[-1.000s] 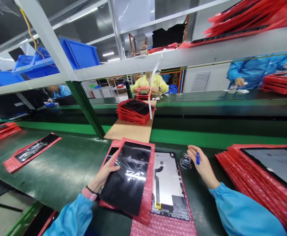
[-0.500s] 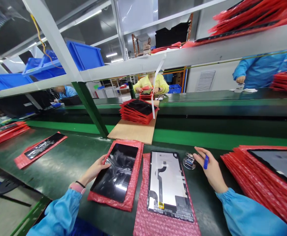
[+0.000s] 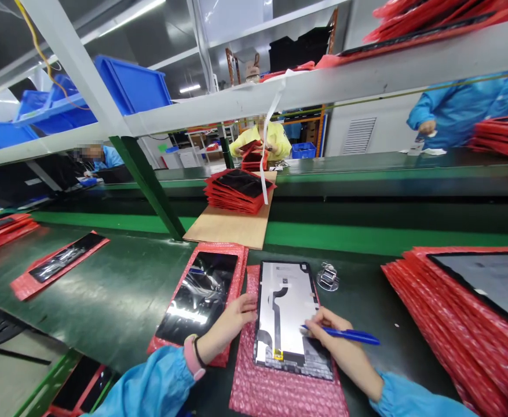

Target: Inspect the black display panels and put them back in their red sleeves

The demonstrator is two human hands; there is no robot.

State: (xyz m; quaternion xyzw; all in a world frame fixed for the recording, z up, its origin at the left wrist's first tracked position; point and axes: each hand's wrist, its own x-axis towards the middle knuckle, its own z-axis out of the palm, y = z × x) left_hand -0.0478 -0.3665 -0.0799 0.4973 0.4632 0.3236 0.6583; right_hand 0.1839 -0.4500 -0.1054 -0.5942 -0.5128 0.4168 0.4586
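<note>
- Your right hand (image 3: 338,343): grip closed round a slender blue plastic pen (image 3: 354,335), held low over the right half of the flat silver-grey panel with a black border (image 3: 295,298). Pen tip points left; contact with the panel cannot be told.
- Your left hand (image 3: 231,324): grip open, nothing held; fingertips at the panel's left edge.
- Panel position: flat on a pink bubble-wrap sheet (image 3: 275,391), on the dark green surface (image 3: 123,278), between your hands. A black ribbon-like strip (image 3: 277,310) runs along it to a small yellow square mark (image 3: 278,354) near its near end.
- Left of it: a glossy black rectangular panel (image 3: 205,289) on red bubble wrap (image 3: 238,272), just beside your left forearm.
- Right of its far end: a small shiny metal piece on a clear round base (image 3: 328,278).
- Farther right: a tall stack of red bubble-wrap sleeves (image 3: 445,324).
- Far side: a pile of red-wrapped black panels (image 3: 238,191) on a light brown board (image 3: 231,226).
</note>
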